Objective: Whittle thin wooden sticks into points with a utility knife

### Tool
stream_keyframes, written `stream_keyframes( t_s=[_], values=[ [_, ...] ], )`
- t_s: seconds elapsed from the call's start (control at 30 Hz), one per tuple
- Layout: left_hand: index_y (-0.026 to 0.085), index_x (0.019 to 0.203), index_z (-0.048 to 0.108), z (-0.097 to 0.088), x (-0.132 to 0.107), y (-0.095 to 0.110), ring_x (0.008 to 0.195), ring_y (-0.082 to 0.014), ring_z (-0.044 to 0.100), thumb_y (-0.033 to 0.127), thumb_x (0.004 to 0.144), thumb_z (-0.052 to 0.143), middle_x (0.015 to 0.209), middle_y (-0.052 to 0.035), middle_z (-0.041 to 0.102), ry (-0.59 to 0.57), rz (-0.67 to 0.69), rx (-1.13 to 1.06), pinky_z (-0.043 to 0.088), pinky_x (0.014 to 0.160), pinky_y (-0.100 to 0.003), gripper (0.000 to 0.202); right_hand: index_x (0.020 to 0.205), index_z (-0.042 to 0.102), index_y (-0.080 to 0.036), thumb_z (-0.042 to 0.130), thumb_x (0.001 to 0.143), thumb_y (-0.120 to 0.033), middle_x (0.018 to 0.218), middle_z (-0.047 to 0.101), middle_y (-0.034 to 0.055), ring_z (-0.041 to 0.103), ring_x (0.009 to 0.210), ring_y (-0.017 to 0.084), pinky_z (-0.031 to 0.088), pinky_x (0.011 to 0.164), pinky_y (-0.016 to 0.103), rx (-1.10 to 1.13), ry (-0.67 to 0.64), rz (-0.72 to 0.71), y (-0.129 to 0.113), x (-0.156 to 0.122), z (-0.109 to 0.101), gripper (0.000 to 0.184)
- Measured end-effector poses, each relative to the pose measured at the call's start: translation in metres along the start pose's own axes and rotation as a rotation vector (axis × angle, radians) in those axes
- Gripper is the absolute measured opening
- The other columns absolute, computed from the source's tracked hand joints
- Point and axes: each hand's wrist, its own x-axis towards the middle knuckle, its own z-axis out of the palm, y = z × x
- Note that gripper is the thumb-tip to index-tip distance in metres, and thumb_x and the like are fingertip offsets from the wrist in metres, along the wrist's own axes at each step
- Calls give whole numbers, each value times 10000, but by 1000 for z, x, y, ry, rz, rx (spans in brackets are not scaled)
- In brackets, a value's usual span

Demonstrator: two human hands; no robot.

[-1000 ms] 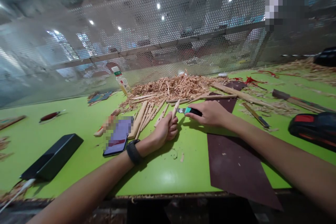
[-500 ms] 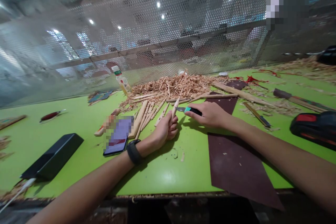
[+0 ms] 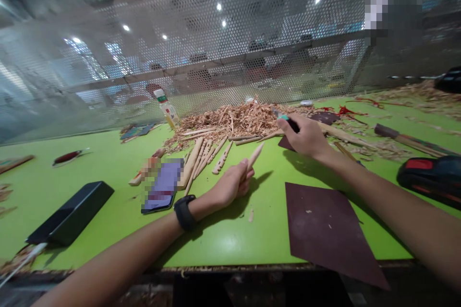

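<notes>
My left hand (image 3: pixel 234 182) is closed round a pale wooden stick (image 3: pixel 255 154), its tapered point tilting up and to the right. Dark fingers of shadow fall on the green table beside it. Higher and to the right, my right hand (image 3: pixel 306 134) grips a utility knife (image 3: pixel 290 122) with a black and teal handle, its blade towards the wood shavings (image 3: pixel 237 119). The knife is apart from the stick. Left of my left hand lie several carved wooden sticks (image 3: pixel 203 158), one with notches (image 3: pixel 222 158) lying nearest.
A sheet of dark sandpaper (image 3: pixel 324 225) overhangs the front edge of the green table (image 3: pixel 216 249). To the left are a phone (image 3: pixel 165 177), a black box-shaped device (image 3: pixel 72 213) with a white cable, and a bottle (image 3: pixel 167 109). A black-and-red tool (image 3: pixel 428 177) sits at right. Perforated mesh (image 3: pixel 216 57) stands behind.
My right hand has lifted the knife away from the stick, up and to the right. My left hand has tilted the stick further right and lowered it slightly.
</notes>
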Motion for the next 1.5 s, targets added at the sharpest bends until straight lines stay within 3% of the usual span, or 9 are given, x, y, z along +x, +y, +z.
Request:
stream_keyframes(
  t_s=[0.17,0.37,0.53,0.67,0.8,0.93,1.07,1.33,1.5],
  values=[
    [228,813,460,-2,3,8,365,-73,189,498,1046,389,515,94,318,170,-31,-128,172,338,-162,364,1149,718,-193,390,1021,-673,851,759,95,630,649,223,393,589,319,4,-309,-180,-18,-16,18,595],
    [209,843,489,-2,4,10,356,-53,275,489,1050,386,568,72,417,244,-62,-103,201,341,-144,363,1206,733,-220,410,1038,-616,1037,797,101,692,807,251,398,653,315,-19,-412,-228,-25,-25,28,539],
    [192,892,562,1,1,9,336,-67,304,529,1054,379,518,76,419,278,27,82,260,328,-166,417,1193,745,-251,419,1015,-668,1064,797,96,709,871,282,398,640,320,-110,-356,-241,-15,-19,25,559],
    [192,825,567,6,-3,8,307,-77,349,610,1040,361,486,52,482,242,18,274,260,303,-185,513,1227,741,-216,374,1022,-675,976,788,124,693,782,272,396,590,323,-158,-229,-105,1,-7,17,622],
    [198,851,560,5,-1,7,309,-77,356,625,1033,375,500,46,517,265,-4,229,254,305,-185,500,1236,734,-170,370,1023,-675,905,776,139,681,732,266,393,567,326,-127,-110,-48,5,-2,8,658],
    [214,916,526,2,1,6,294,-75,297,547,1068,321,475,74,473,339,11,100,233,304,-177,420,1146,748,-193,424,1026,-631,982,789,122,690,763,250,412,617,325,-47,-233,-234,-10,-13,16,558],
    [224,944,514,3,-2,10,291,-80,320,598,1057,325,466,83,472,293,16,194,257,303,-167,435,1090,760,-225,469,1017,-607,958,800,77,699,770,241,400,626,309,-38,-348,-299,-20,-22,26,486],
    [227,862,498,8,-5,8,294,-84,377,671,1014,355,510,66,508,199,-7,303,282,272,-176,490,1102,772,-230,454,1013,-612,953,798,102,704,785,268,391,589,324,-176,-173,-193,4,-6,12,505],
    [227,876,490,6,-4,11,305,-77,351,620,1030,358,513,75,466,307,-22,192,241,273,-165,442,1131,752,-201,421,1021,-626,919,792,109,689,728,245,394,584,322,-112,-142,-182,-5,-8,9,550]
  ],
)
